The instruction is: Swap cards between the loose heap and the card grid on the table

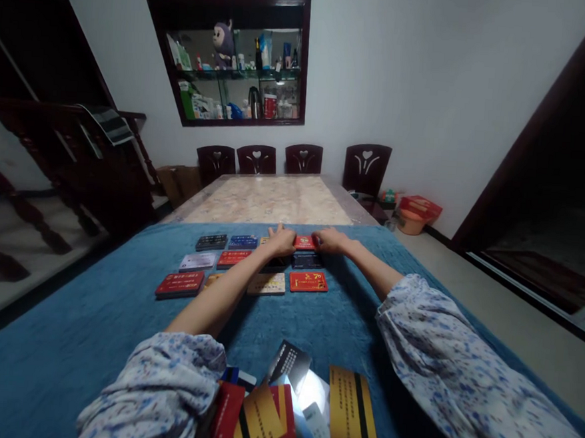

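Both of my hands are at the far right of rows of stacked plastic cards on a blue cloth (114,340). A red card stack (305,242) is held between them: my left hand (283,240) grips its left edge, and my right hand (332,240) closes on its right edge. Just nearer lies a dark card stack (307,261), then an orange-red card stack (309,281). My left forearm crosses over the middle stacks and partly hides them. Farther left are a blue stack (243,242), a black stack (211,242) and a white stack (198,261).
A loose pile of mixed cards, including a gold card (354,413), lies close to me between my sleeves. Beyond the cloth stretches a marble tabletop (274,198) with dark chairs (304,158) behind. An orange bucket (411,222) stands on the floor at right.
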Tool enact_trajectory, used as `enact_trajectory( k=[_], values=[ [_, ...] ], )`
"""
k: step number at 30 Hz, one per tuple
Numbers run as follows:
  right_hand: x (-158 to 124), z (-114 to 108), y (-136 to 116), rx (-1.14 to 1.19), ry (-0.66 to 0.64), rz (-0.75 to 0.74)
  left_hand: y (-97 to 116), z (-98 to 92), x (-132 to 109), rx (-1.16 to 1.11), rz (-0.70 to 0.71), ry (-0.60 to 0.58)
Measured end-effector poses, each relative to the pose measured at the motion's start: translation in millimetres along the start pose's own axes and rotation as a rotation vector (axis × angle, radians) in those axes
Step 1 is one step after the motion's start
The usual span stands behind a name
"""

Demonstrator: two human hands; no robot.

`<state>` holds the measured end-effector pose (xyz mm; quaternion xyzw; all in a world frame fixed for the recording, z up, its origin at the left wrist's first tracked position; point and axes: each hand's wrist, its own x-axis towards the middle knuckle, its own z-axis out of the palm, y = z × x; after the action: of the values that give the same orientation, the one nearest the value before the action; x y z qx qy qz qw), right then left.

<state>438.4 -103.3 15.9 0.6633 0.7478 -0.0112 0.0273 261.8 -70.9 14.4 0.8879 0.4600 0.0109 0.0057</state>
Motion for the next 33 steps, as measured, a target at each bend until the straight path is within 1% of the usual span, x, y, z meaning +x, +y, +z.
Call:
enact_trajectory(
  k=[8, 15, 22, 27, 33],
  values=[
    [3.9, 5.6, 1.5, 0.033, -0.009, -0.006, -0.6, 3.0, 6.4, 0.028, 0.016, -0.026],
    [5.6, 11.7, 5.4, 0.064, 0.031, 0.008, -1.3, 4.3, 8.8, 0.047, 0.036, -0.035],
    [0.8, 13.5, 5.3, 0.065, 0.074, 0.000, -0.9, 5.2, 9.6, 0.054, 0.032, -0.029],
    [-1.8, 12.8, 4.6, 0.060, 0.081, -0.003, -0.7, 5.8, 9.7, 0.060, 0.045, -0.017],
    [-5.7, 12.8, 6.6, 0.054, 0.088, -0.006, -0.4, 1.9, 1.2, 0.077, 0.062, 0.023]
  ],
)
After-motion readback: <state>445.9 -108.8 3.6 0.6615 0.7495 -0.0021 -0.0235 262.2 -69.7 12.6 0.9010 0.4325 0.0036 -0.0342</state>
